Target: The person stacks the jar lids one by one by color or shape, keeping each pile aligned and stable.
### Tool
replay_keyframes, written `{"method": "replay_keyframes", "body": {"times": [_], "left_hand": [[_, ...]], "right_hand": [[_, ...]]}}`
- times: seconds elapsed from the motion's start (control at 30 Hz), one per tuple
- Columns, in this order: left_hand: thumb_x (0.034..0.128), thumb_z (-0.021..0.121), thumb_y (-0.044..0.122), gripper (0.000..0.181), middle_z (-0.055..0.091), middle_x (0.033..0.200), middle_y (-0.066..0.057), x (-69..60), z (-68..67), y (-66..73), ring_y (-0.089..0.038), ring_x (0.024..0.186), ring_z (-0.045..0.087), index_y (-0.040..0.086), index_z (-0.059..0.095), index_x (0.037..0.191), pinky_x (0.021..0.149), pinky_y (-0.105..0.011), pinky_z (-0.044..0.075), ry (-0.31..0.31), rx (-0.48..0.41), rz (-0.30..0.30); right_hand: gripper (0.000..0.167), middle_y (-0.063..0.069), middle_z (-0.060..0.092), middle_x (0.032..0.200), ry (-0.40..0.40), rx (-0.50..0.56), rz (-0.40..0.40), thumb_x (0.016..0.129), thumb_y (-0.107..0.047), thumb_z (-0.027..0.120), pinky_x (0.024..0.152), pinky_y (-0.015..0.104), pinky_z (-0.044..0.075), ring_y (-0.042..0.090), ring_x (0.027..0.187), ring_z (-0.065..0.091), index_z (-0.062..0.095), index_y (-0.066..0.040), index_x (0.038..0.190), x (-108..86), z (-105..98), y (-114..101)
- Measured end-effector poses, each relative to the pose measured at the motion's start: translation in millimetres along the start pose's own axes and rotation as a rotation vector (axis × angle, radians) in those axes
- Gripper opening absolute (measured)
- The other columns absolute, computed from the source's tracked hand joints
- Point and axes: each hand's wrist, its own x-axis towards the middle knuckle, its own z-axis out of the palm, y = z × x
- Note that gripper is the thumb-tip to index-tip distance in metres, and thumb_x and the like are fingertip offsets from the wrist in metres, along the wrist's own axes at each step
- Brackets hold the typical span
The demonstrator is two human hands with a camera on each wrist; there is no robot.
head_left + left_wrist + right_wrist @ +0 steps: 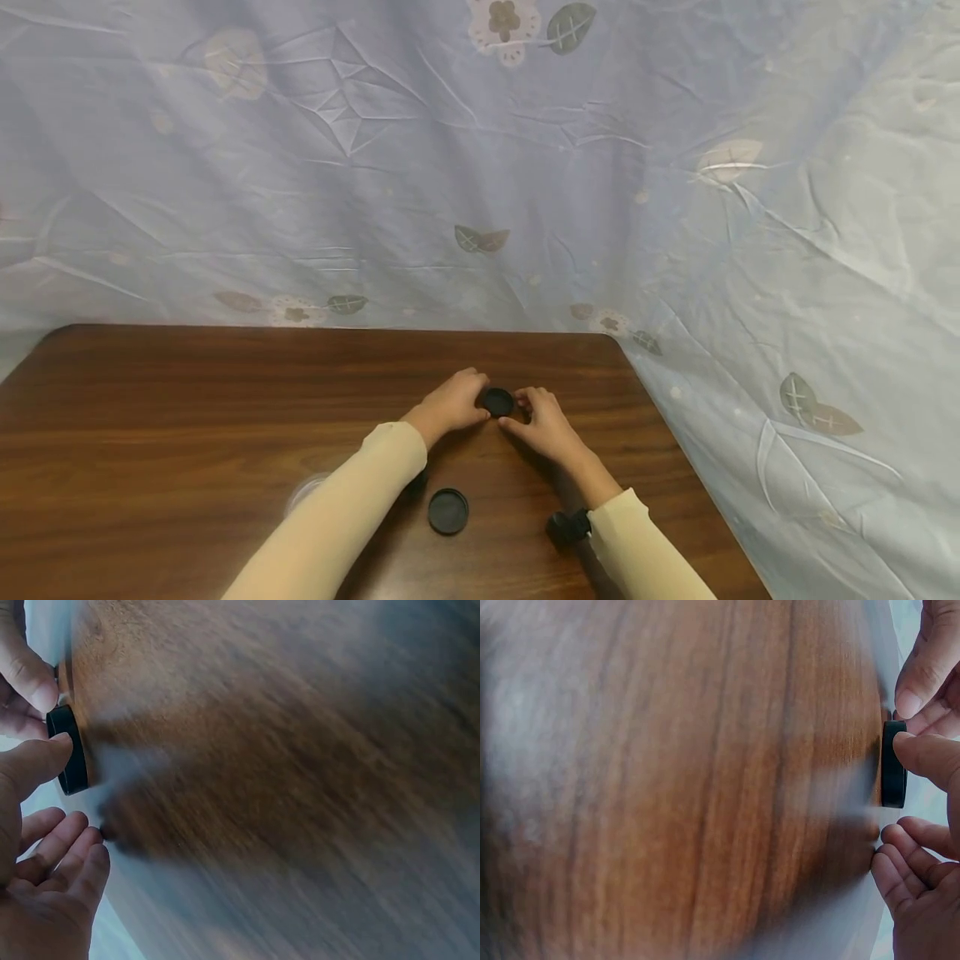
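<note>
A shallow round black lid is at the far right of the table, between both hands. In the head view the left hand lies along its left side, fingertips close to the rim. The right hand is at its right, thumb and fingers spread apart. Seen edge-on from the left wrist, the lid is partly covered by the left thumb; the left fingers are loosely bent, apart from it. From the right wrist, the right thumb overlaps the lid, its fingers clear of the rim. Contact cannot be told.
Nearer on the wooden table lies another round black lid. A clear round plastic piece shows partly behind the left sleeve. Patterned cloth hangs behind the table and along its right edge.
</note>
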Motion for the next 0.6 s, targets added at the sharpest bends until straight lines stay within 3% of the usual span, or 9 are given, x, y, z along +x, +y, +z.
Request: {"method": "replay_keyframes", "body": {"times": [0.4, 0.6], "left_hand": [[0.0961, 0.078, 0.024, 0.058, 0.060, 0.142, -0.017, 6.1, 5.7, 3.7, -0.033, 0.133, 0.060, 0.001, 0.056, 0.145, 0.114, -0.045, 0.052, -0.028, 0.064, -0.002], [0.0966, 0.077, 0.023, 0.053, 0.063, 0.136, -0.015, 8.5, 7.4, 5.7, -0.030, 0.128, 0.062, 0.002, 0.060, 0.142, 0.110, -0.043, 0.054, -0.024, 0.092, 0.010]], "right_hand": [[0.055, 0.021, 0.064, 0.125, 0.009, -0.017, -0.018, 0.095, -0.027, 0.080, 0.102, 0.051, 0.055, 0.034, 0.114, 0.059, 0.060, 0.006, 0.134, 2.8, 3.4, -3.7], [0.052, 0.019, 0.065, 0.122, 0.023, -0.027, -0.031, 0.094, -0.025, 0.080, 0.100, 0.050, 0.055, 0.032, 0.112, 0.059, 0.061, 0.005, 0.132, 3.3, 4.0, -2.8]]}}
